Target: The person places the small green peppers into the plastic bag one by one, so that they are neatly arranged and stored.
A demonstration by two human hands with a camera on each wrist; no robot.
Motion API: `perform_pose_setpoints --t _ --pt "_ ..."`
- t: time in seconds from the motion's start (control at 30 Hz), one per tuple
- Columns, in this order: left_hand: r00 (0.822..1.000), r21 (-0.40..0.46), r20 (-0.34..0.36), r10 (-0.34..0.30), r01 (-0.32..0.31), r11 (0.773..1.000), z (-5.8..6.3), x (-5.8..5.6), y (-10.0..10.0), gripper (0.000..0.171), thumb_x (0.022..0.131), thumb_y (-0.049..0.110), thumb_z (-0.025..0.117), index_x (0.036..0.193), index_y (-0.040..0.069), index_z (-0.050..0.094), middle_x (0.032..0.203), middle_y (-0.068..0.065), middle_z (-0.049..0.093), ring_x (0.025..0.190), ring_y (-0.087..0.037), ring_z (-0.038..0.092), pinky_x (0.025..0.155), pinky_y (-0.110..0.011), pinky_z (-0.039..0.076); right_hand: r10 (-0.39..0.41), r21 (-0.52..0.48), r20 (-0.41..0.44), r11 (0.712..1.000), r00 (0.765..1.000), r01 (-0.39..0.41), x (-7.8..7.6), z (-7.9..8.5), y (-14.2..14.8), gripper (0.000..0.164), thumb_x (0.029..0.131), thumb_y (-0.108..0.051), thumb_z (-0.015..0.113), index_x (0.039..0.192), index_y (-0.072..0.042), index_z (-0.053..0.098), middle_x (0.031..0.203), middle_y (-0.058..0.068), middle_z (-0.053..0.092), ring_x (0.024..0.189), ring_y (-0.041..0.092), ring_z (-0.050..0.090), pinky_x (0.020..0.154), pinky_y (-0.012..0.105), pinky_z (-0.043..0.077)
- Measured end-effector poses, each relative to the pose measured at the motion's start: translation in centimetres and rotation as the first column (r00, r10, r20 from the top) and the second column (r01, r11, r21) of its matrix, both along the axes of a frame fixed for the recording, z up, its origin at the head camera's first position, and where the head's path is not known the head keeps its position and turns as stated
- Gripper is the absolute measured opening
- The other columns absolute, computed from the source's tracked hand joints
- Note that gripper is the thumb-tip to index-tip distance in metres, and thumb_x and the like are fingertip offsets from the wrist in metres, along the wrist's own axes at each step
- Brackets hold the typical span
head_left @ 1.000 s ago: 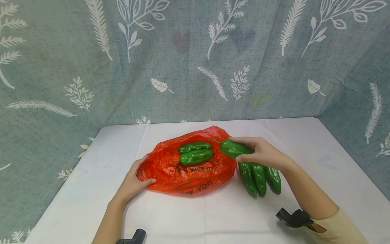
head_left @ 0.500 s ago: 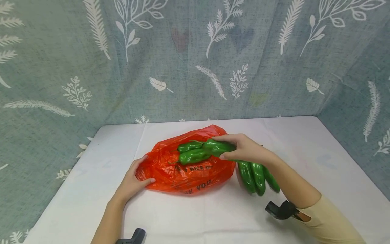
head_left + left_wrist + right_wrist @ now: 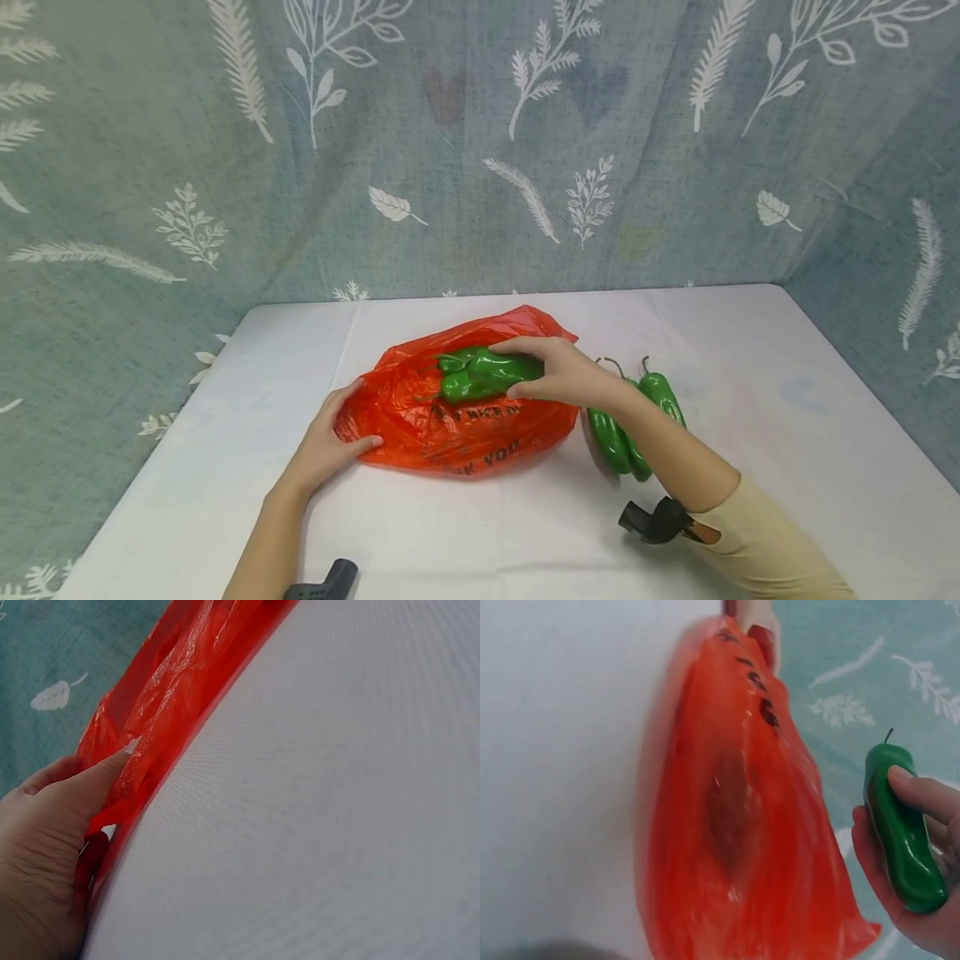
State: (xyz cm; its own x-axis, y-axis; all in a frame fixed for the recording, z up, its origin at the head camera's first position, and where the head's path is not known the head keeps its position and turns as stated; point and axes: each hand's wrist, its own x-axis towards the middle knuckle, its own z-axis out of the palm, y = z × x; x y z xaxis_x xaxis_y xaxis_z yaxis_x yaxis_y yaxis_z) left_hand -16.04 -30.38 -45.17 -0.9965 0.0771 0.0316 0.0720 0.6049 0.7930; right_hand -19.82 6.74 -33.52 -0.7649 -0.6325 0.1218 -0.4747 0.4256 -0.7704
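Glossy green fills the right hand (image 3: 566,371): its fingers (image 3: 521,343) and thumb are wrapped around a held pepper (image 3: 498,372), whose stem points to about twelve o'clock in the right wrist view. In the head view that pepper is over the red plastic bag (image 3: 427,442) — partly covering two other peppers (image 3: 456,387) that lie within the bag. Whether it touches them cannot be told.

The left hand (image 3: 330,433) grips the bag's crumpled edge near nine o'clock, fingers on the far side, thumb on the near side. Black lettering (image 3: 498,454) on the plastic includes the word "YOU".

Farther out, three loose peppers (image 3: 609,442) lie just beside the bag on the white table (image 3: 787,375), between three and four o'clock from its middle, some of them partly hidden by the right forearm. At five o'clock comes a pale sleeve (image 3: 757,533) with a black device (image 3: 656,521) at its cuff. Blue-green cloth (image 3: 450,183) printed with white leaves hangs toward twelve o'clock — behind the table.
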Motion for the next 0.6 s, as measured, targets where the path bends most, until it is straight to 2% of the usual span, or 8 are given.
perform_pose_setpoints --t 0.17,0.37,0.6 --pt "1.0 -0.009 -0.005 0.004 -0.004 1.0 -0.1 0.0 0.0 0.09 0.074 0.031 0.08 0.148 0.029 0.028 0.147 -0.006 0.035 0.137 -0.031 0.031 0.107 -0.061 0.028 -0.008 -0.023 -0.022 1.0 1.0 0.007 -0.4 -1.0 -1.6 0.053 0.081 -0.015 0.075 0.13 -0.017 0.057 0.129 0.0 0.057 0.111 0.018 0.054 0.088 0.029 0.051" --pt "1.0 -0.008 -0.006 0.002 -0.002 1.0 -0.2 0.0 -0.1 0.09 0.074 0.031 0.08 0.148 0.029 0.029 0.147 -0.006 0.035 0.137 -0.031 0.03 0.107 -0.061 0.028 -0.018 0.01 0.01 1.0 1.0 0.018 -0.8 -2.3 -3.3 0.05 0.078 -0.015 0.077 0.126 -0.017 0.061 0.125 0.001 0.06 0.105 0.018 0.056 0.083 0.026 0.052" --pt "1.0 -0.012 -0.012 -0.002 0.002 1.0 -0.3 -0.1 0.0 0.09 0.074 0.03 0.08 0.148 0.027 0.029 0.146 -0.006 0.036 0.137 -0.032 0.03 0.108 -0.061 0.027 -0.077 0.046 0.017 0.996 0.997 0.076 -0.9 -3.5 -4.3 0.048 0.077 -0.015 0.079 0.121 -0.012 0.061 0.121 0.003 0.062 0.108 0.019 0.055 0.089 0.033 0.051"
